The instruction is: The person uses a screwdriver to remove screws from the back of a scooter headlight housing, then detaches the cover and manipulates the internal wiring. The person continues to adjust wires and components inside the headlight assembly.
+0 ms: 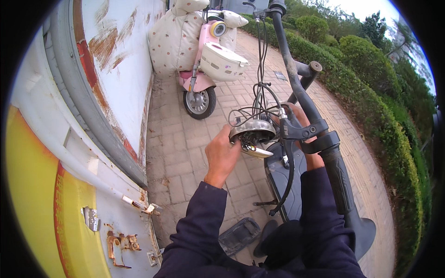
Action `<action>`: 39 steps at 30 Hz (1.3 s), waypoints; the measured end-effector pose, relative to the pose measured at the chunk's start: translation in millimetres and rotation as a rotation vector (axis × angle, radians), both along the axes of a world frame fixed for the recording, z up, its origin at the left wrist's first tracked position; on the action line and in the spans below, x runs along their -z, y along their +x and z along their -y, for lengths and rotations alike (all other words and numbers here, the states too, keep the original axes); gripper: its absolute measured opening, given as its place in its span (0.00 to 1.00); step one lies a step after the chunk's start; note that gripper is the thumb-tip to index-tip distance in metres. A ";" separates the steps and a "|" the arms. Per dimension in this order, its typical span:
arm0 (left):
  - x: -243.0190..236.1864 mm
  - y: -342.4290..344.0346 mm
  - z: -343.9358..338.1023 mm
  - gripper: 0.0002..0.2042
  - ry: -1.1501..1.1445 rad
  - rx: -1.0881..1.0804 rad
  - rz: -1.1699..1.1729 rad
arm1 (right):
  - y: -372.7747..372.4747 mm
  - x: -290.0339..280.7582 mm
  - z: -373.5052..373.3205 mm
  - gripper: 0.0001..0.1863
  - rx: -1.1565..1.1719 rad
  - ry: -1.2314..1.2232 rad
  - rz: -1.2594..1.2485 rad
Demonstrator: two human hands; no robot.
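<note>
My left hand (221,154) grips the near left edge of a round silver headlight housing (260,126), thumb and fingers closed on its rim. A bundle of dark wires (249,137) fills the housing's open side. Just below hangs a pale disc-shaped piece (257,152), perhaps the lamp's front. Beyond the brake lever (296,131), my right hand (300,116) reaches in beside the cables on the housing's right; its fingers are mostly hidden. Black handlebars (289,69) with a ribbed rubber grip (338,180) run along my right arm, and thin black cables (259,95) loop above the housing.
A pink scooter (199,83) with a white basket (223,62) and padded cover stands ahead on brick paving. Along my left runs a rusty white and yellow metal wall (41,185). A black plastic tray-like part (239,235) lies near my feet. Hedges (361,78) line the right.
</note>
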State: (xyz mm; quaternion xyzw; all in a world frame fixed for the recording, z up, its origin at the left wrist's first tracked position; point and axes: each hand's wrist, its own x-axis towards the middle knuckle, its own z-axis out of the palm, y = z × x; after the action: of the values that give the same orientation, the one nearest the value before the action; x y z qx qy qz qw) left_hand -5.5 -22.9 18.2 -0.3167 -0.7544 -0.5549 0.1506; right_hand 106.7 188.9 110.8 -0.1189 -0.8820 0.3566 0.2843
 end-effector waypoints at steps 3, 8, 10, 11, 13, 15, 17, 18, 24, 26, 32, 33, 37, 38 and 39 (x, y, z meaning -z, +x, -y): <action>2.0 -3.7 11.9 0.20 -0.002 -0.015 0.009 | -19.9 -12.5 8.9 0.21 0.063 0.327 0.174; 0.8 0.5 24.6 0.19 0.006 0.117 0.118 | -48.7 -32.9 18.0 0.27 0.008 -0.052 0.028; -4.3 4.3 25.8 0.21 -0.029 0.098 0.000 | -61.9 -42.0 14.6 0.32 0.050 -0.011 0.097; -7.5 6.6 25.5 0.21 -0.042 0.092 -0.058 | -67.7 -45.4 13.1 0.34 0.071 0.035 0.145; -13.6 12.1 22.8 0.22 -0.054 0.070 -0.113 | -78.5 -48.5 12.5 0.32 0.094 0.142 0.184; -18.5 18.1 18.7 0.22 -0.070 0.053 -0.139 | -84.3 -46.7 14.1 0.29 0.056 0.144 0.118; -22.6 23.6 13.9 0.22 -0.102 0.045 -0.143 | -84.4 -43.2 14.3 0.26 0.045 0.144 0.133; -24.2 26.4 11.3 0.22 -0.119 0.038 -0.151 | -81.2 -41.3 12.5 0.25 0.067 0.154 0.111; -29.1 41.4 -7.1 0.22 -0.173 0.018 -0.161 | -49.8 -40.3 -7.8 0.15 0.254 0.294 0.187; -28.7 45.5 -15.7 0.18 -0.235 0.014 -0.135 | -40.1 -42.3 -8.5 0.16 0.209 0.340 0.147; -25.4 46.1 -22.9 0.14 -0.235 0.023 -0.099 | -25.5 -46.3 7.5 0.17 0.189 0.473 0.093; -25.2 45.3 -21.4 0.14 -0.227 0.007 -0.115 | -24.5 -46.0 9.8 0.17 0.190 0.476 0.078; -25.1 43.0 -12.3 0.18 -0.207 -0.025 -0.132 | -23.5 -42.4 16.4 0.16 0.189 0.408 0.043; -24.4 42.3 -10.7 0.19 -0.179 -0.014 -0.139 | -23.1 -40.8 17.2 0.16 0.178 0.380 0.024; -23.0 41.7 -9.2 0.20 -0.189 -0.001 -0.105 | -22.7 -38.5 18.2 0.15 0.187 0.339 -0.005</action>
State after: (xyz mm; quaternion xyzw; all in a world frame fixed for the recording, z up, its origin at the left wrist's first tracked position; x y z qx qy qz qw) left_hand 36.1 -13.7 41.1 -0.3575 -0.7947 -0.4639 0.1597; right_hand 84.0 170.8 149.2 -0.1499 -0.9137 0.1755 0.3345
